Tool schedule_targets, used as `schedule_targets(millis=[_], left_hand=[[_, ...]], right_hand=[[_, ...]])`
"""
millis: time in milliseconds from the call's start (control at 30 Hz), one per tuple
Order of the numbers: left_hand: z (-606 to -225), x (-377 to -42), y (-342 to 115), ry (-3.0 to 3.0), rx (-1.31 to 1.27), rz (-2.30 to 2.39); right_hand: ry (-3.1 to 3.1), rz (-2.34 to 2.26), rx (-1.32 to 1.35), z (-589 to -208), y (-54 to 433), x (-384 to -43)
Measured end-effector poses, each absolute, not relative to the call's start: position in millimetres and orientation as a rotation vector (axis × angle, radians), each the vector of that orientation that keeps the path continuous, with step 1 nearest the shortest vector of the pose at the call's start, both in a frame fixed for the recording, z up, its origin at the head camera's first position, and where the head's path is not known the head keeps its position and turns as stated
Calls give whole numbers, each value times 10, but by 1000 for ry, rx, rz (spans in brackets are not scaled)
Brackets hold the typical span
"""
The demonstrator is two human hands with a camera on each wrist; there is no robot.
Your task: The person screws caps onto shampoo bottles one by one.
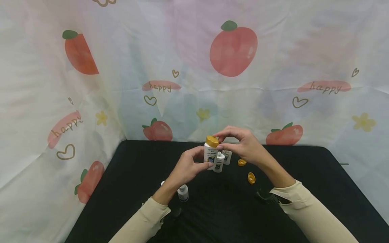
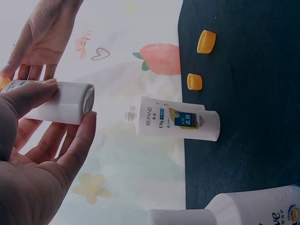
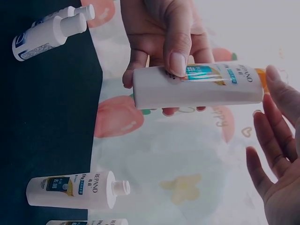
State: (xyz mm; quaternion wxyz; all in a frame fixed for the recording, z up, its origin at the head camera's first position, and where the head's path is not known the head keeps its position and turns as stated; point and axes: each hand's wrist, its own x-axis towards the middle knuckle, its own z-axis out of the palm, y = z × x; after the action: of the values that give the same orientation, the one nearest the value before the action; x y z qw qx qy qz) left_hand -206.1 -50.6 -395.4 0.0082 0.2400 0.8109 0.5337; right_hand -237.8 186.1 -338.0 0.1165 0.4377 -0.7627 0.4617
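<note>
A white shampoo bottle with a golden-yellow cap is held up above the table. My left hand grips its body, thumb across the label side in the right wrist view. My right hand pinches the cap between thumb and fingers; the cap sits on the bottle's top. Just behind and below stand two similar bottles with bare narrow necks, a nearer bottle and a farther bottle. Two loose yellow caps lie right of them, a back cap and a front cap.
White-capped bottles stand at the left, partly behind my left forearm; the nearer white-capped bottle shows best. The black table ends at a printed fabric backdrop behind and at the left.
</note>
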Motion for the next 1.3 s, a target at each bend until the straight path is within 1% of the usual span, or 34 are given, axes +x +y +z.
schedule_targets(millis=[633, 1300], left_hand=[[-3955, -2037, -476, 2519, 804, 1678], [-3953, -2036, -499, 2513, 803, 1702]], right_hand=[[-2307, 1376, 1233, -3416, 1816, -2368], [-2302, 1390, 1232, -3409, 1821, -2373]])
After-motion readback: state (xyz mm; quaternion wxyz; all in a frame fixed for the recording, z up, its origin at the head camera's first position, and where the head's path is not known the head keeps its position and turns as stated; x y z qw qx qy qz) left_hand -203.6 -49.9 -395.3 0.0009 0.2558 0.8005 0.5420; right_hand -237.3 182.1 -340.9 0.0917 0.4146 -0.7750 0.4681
